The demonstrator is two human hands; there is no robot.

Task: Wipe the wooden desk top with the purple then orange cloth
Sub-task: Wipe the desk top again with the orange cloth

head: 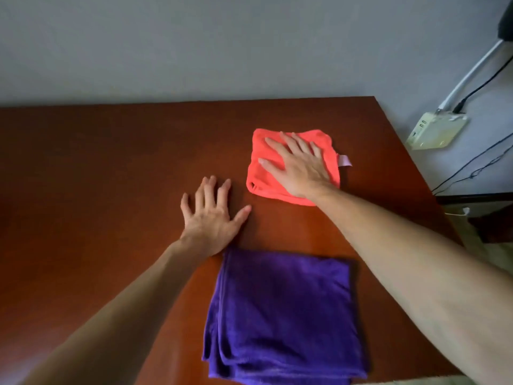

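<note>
Orange cloth with unreadable tag

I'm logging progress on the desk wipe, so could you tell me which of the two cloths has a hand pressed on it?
The orange cloth, under the flat right hand; the purple cloth lies untouched.

The wooden desk top stood against a grey wall. The right hand lay flat, fingers spread, on the folded orange cloth toward the desk's far right part. The left hand rested palm down on bare wood, just left of that cloth. The folded purple cloth lay at the desk's near edge, touching the left wrist.
</note>
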